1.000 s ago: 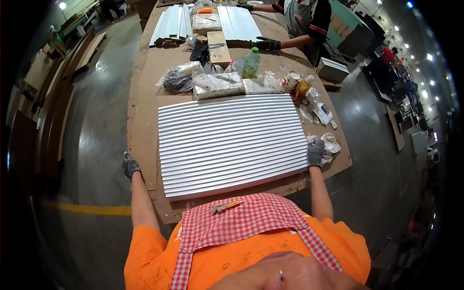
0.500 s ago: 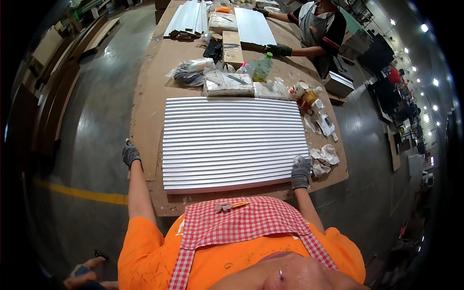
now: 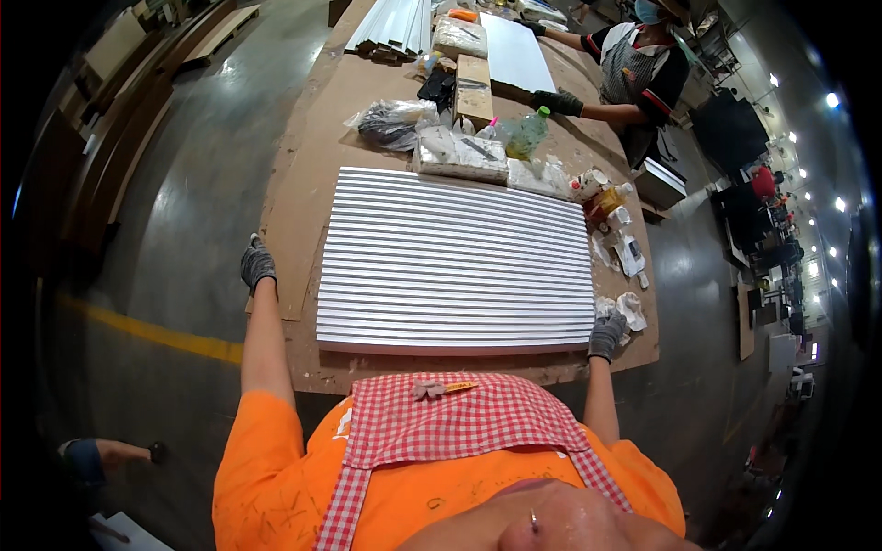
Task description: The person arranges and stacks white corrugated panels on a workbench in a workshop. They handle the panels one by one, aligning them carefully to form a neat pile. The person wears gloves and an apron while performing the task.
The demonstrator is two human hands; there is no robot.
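Note:
A wide row of white strips (image 3: 459,266) with dark lines between them lies on the brown work table in front of me. At the table's left edge, my left hand (image 3: 258,264), in a grey knit glove, has its fingers curled; what they grip, if anything, is hidden. My right hand (image 3: 606,335), gloved alike, is just off the strips' near right corner, among crumpled white paper (image 3: 631,312). Its fingers look closed, with something white at their tips that I cannot make out apart from the paper.
Beyond the strips stand white wrapped blocks (image 3: 461,153), a green-capped bottle (image 3: 528,135) and a bottle of amber liquid (image 3: 606,201). A co-worker's gloved hand (image 3: 557,103) rests by a white board (image 3: 517,57). More white strips (image 3: 393,29) lie at the far left.
My right hand has moved right, from the strips' edge to the crumpled paper. My left hand stays at the table edge. The view has shifted, and the strips lie slightly turned.

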